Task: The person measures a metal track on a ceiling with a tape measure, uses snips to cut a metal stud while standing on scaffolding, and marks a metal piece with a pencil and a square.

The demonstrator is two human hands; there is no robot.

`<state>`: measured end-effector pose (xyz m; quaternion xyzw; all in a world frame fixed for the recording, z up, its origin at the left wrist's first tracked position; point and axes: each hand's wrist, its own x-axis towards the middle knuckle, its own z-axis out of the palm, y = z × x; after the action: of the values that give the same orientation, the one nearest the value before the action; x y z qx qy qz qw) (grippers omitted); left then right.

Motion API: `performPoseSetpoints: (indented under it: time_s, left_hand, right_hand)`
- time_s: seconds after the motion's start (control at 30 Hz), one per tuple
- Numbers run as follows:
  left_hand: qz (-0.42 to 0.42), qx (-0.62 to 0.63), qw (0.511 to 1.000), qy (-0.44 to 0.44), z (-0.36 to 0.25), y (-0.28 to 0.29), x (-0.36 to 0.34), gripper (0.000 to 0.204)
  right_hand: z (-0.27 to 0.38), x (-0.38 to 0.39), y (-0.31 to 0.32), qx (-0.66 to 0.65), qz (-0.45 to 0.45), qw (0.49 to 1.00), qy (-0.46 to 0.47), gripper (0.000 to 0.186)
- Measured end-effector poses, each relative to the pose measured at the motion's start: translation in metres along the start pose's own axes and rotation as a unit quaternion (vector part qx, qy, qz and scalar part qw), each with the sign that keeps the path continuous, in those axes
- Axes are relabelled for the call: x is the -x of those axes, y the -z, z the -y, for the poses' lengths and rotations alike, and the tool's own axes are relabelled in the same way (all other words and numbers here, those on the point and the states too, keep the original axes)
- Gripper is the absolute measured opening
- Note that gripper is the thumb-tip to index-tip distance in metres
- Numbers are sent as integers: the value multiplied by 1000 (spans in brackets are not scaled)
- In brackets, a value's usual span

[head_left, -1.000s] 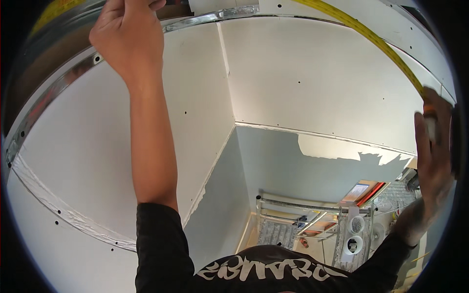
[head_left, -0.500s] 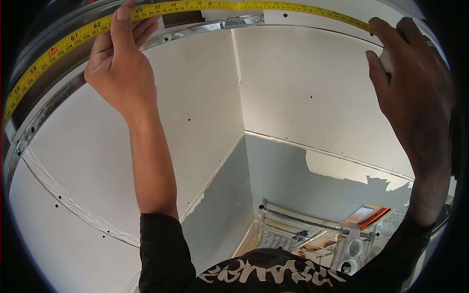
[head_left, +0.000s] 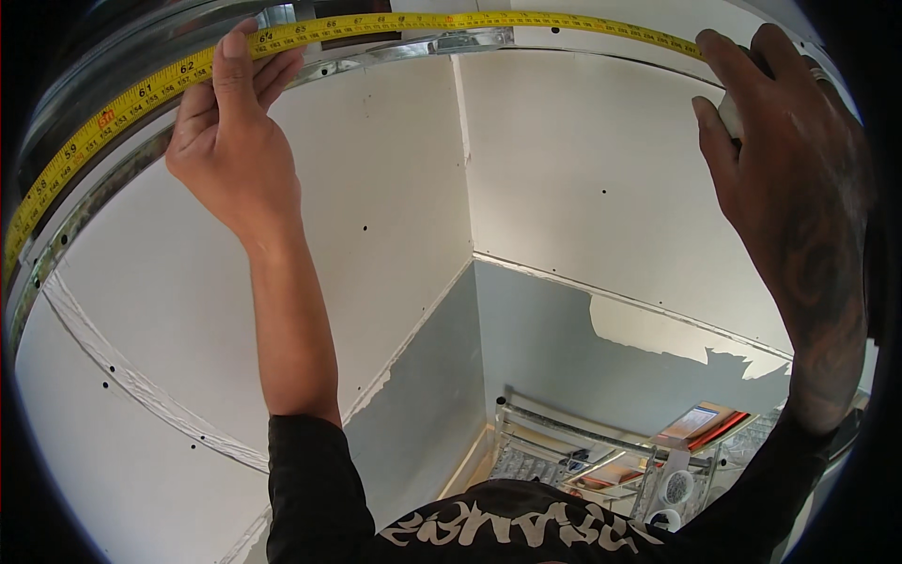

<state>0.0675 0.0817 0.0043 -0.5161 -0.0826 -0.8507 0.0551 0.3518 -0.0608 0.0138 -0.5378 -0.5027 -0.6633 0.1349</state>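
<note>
Since a second ago, the right hand (head_left: 789, 141) has come up and inward from the right edge; the yellow tape (head_left: 423, 21) now runs in a long curve across the top, from the far left edge over to that hand; the left hand (head_left: 235, 141) shows more of itself too. Left forearm goes almost straight up, with the hand leaning a little left; its thumb presses on the front of the tape and the other fingers sit behind and under it, so they are pinched on the tape. Right arm rises along the right side; its hand tips to the left, with the fingers bent around a pale case (head_left: 731, 115) at the tape's right end; the thumb sits lower, apart from the other fingers; part of the case is hidden. Just under the tape is a shiny metal strip (head_left: 470, 39); below are white boards (head_left: 620, 122) and a blue-gray wall (head_left: 536, 310).
</note>
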Motion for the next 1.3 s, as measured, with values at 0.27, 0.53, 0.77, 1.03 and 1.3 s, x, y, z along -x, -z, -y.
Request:
performPoseSetpoints:
  time_s: [0.27, 0.53, 0.77, 1.03, 1.3]
  left_hand:
    - [6, 2, 1000, -9, -2, 2, 1, 33]
    - [10, 12, 1000, -5, -4, 0, 5, 32]
    - [8, 29, 1000, 7, -7, -4, 6, 33]
    - [-8, 31, 999, 19, -6, -2, 6, 32]
    - [38, 66, 995, 68, 14, -13, 14, 32]
  right_hand:
    - [11, -6, 7, 36, -14, 999, 11, 40]
    - [31, -2, 37, 122, -33, 991, 40, 41]
    - [46, 2, 33, 178, -45, 983, 29, 36]
    - [46, 2, 39, 168, -46, 984, 47, 33]
    - [46, 0, 30, 179, -71, 981, 25, 32]
